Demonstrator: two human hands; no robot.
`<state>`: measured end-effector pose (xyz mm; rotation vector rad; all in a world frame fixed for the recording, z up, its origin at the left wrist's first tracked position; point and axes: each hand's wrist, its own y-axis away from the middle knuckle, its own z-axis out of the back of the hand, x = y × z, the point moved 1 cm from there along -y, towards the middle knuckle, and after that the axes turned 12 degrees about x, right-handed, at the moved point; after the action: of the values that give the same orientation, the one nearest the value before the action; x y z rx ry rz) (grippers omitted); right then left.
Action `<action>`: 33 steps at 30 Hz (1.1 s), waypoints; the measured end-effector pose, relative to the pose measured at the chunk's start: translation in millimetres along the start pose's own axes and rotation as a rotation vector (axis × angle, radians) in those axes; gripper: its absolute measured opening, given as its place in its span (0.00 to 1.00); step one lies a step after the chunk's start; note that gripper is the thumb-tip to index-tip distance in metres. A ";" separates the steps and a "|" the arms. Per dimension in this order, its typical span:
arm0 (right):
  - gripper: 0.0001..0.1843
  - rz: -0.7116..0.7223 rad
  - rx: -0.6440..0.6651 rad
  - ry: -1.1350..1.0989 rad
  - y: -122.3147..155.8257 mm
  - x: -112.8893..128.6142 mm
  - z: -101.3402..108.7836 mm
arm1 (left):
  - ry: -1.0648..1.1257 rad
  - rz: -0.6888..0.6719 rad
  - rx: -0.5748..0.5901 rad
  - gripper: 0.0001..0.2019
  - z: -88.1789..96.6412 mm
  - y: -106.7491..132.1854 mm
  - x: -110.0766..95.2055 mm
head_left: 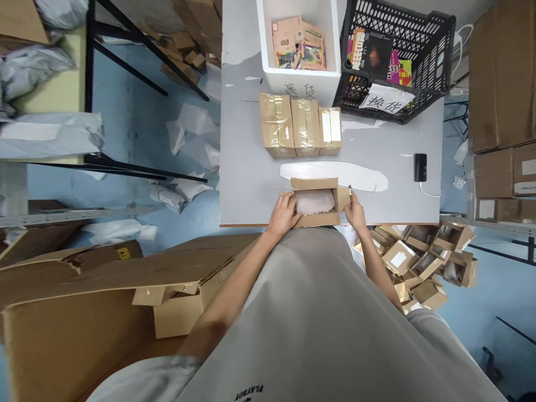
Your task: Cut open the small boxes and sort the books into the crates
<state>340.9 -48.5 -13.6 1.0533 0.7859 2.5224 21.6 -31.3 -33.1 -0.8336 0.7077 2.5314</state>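
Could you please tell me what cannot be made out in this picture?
In the head view:
Contents of the open box: covered by pale wrapping.
Small object in the right hand: too small, partly hidden by fingers.
Contents of the taped cartons: hidden by closed flaps.
Lower contents of the black crate: behind its wall and paper sign.

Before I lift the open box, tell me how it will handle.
The box should hold its shape, being cardboard, though its spread flaps may bend. The pale bundle could slide out if tipped, as nothing covers it.
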 end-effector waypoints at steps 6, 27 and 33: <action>0.35 -0.010 -0.181 0.016 -2.5 -6.3 -7.0 | -0.084 -0.106 0.168 0.22 -10.6 -35.4 -14.7; 0.20 0.259 0.336 0.731 -38.3 93.7 -33.7 | -0.196 -0.111 0.243 0.22 -21.1 -69.5 -11.1; 0.24 0.203 0.321 0.788 -44.6 106.2 -24.8 | -0.350 -0.079 0.304 0.17 -7.5 -65.6 -22.7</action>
<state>252.5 27.1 5.3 0.1601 1.3711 3.0729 74.3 12.5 -46.3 -0.2997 0.8885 2.3315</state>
